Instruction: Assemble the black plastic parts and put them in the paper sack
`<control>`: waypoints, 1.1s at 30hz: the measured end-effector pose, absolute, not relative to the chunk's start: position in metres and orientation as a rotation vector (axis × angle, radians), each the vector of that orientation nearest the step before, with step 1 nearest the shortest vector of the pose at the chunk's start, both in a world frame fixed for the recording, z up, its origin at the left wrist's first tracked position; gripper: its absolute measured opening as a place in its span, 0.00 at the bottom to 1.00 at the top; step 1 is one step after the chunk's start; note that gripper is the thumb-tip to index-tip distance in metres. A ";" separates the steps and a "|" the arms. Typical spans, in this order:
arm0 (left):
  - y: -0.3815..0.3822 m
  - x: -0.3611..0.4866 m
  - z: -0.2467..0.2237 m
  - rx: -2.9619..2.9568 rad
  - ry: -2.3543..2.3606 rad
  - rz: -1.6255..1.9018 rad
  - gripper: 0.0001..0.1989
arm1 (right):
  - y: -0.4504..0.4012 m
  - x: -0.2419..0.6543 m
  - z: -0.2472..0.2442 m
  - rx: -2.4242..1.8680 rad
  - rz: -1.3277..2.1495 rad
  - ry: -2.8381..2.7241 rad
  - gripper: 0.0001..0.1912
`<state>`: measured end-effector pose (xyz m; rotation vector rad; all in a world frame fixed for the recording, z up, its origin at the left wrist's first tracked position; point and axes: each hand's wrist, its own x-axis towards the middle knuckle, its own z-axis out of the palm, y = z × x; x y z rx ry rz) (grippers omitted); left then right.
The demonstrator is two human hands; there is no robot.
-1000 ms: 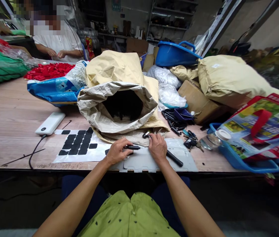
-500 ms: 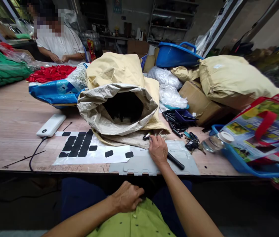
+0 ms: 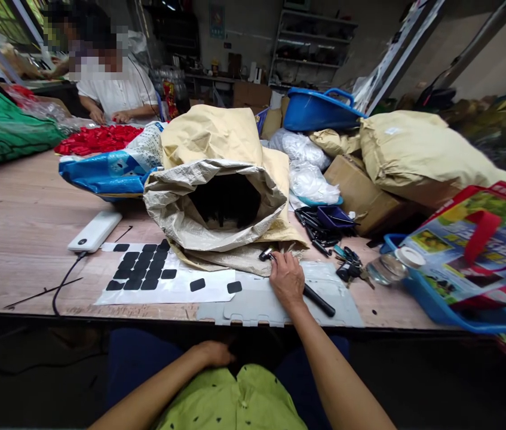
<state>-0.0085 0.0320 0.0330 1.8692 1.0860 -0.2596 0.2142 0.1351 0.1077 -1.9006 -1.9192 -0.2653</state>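
Note:
My right hand (image 3: 287, 278) lies at the table's front edge, its fingers bent round the metal end of a black-handled tool (image 3: 319, 300). Beneath it is a grey sheet (image 3: 257, 307). My left hand (image 3: 217, 353) hangs below the table edge by my lap, and its fingers are mostly hidden in shadow. Behind my right hand lies a big tan sack (image 3: 214, 134), its dark mouth facing me. Black rounded pieces (image 3: 140, 266) sit in a cluster on a white sheet (image 3: 167, 294), with a few more apart to the right.
A white power bank (image 3: 95, 232) with a cable sits at the left. Keys (image 3: 349, 263), a clear jar (image 3: 387, 269) and a blue basin (image 3: 463, 310) with a printed bag (image 3: 481, 245) stand at the right. Red pieces (image 3: 100, 140) lie near a person (image 3: 116, 89) across the table.
My left hand has moved down and left, away from the front of my shirt. The camera view has shifted slightly. The person's hands across the table have moved apart.

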 end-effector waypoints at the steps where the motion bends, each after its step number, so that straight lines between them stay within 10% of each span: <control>1: 0.031 -0.011 0.049 1.901 0.988 -0.317 0.23 | 0.135 0.214 0.108 -1.898 -0.266 -1.919 0.11; 6: 0.079 -0.033 0.164 1.643 0.359 -0.150 0.21 | 0.135 0.213 0.108 -1.908 -0.255 -1.917 0.12; 10: 0.178 -0.044 0.209 1.668 1.011 0.556 0.20 | 0.135 0.213 0.107 -1.912 -0.258 -1.919 0.12; 19: 0.287 -0.012 0.177 1.714 2.231 0.422 0.19 | 0.135 0.215 0.107 -1.914 -0.231 -1.922 0.11; 27: 0.258 -0.032 0.191 1.835 2.212 0.548 0.15 | 0.135 0.213 0.108 -1.901 -0.223 -1.900 0.11; 33: 0.171 -0.041 0.167 2.218 1.305 0.857 0.12 | 0.134 0.213 0.110 -1.915 -0.231 -1.914 0.11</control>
